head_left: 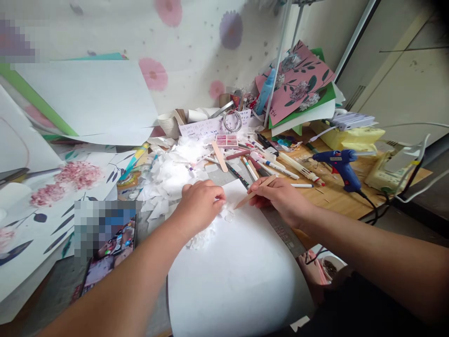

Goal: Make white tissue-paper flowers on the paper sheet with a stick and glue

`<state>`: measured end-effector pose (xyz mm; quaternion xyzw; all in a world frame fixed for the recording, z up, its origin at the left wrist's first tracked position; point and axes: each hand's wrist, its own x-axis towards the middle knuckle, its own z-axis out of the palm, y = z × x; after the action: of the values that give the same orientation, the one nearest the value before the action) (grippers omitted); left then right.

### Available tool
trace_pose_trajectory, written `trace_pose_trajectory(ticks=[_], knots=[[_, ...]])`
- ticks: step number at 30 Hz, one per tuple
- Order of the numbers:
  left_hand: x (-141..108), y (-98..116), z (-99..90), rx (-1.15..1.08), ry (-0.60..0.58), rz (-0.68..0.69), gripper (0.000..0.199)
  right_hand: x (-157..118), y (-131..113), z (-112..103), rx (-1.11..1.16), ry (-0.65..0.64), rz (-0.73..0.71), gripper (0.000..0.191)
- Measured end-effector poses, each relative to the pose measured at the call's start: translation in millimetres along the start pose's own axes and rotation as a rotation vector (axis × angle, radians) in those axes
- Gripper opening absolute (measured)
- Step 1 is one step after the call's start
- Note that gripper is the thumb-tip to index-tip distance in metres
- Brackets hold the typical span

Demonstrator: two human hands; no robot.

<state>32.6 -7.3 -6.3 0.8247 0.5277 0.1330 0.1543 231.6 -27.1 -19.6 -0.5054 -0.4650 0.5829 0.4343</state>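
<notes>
My right hand [271, 194] grips a flat wooden craft stick [250, 194], its narrow tip pointing left and down over a large white sheet [238, 271]. Just left of that tip, my left hand [203, 206] has its fingertips pinched together on a small piece of white paper [225, 211]. A clear, glossy spot shows on the sheet below it. Partly hidden under the left hand and forearm is a cluster of crumpled white paper petals [201, 239]. Behind the left hand spreads a heap of torn white paper pieces [171, 168].
Pens and markers [280, 168] lie beyond the right hand, with a second craft stick [219, 156]. A blue hot glue gun [338, 164] with a cable rests at the right. A phone [110, 252] and flower-decorated sheets [77, 187] are at the left. Paper cups [168, 125] stand behind.
</notes>
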Motion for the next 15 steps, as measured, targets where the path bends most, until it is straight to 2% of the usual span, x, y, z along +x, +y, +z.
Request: trace_pose_trajectory(ticks=[3,6,8,10,12,15], knots=[[-3.3,-5.5,-18.9,-0.08,0.005,-0.019,0.016,2.7,-0.8,-1.3,0.012,0.008,0.006,0.015],[-15.1,-2.3,-55.0,-0.302,0.137,-0.04,0.029,3.1,-13.7,-8.7,0.071,0.043,-0.057,0.019],[-27.4,8.9,-78.9,-0.417,0.21,-0.061,0.031,-0.2,-27.7,-15.2,0.112,0.066,-0.14,0.023],[-39.2,24.0,-94.1,-0.462,0.069,-0.002,0.029,-6.8,-40.7,-20.3,0.126,0.052,-0.214,0.026],[-46.7,36.4,-98.7,-0.534,-0.048,-0.02,0.025,-15.6,-48.9,-22.2,0.118,0.027,-0.287,0.026],[-48.3,42.8,-92.1,-0.738,-0.07,-0.112,0.011,-30.1,-52.8,-17.2,0.053,0.01,-0.425,0.023]])
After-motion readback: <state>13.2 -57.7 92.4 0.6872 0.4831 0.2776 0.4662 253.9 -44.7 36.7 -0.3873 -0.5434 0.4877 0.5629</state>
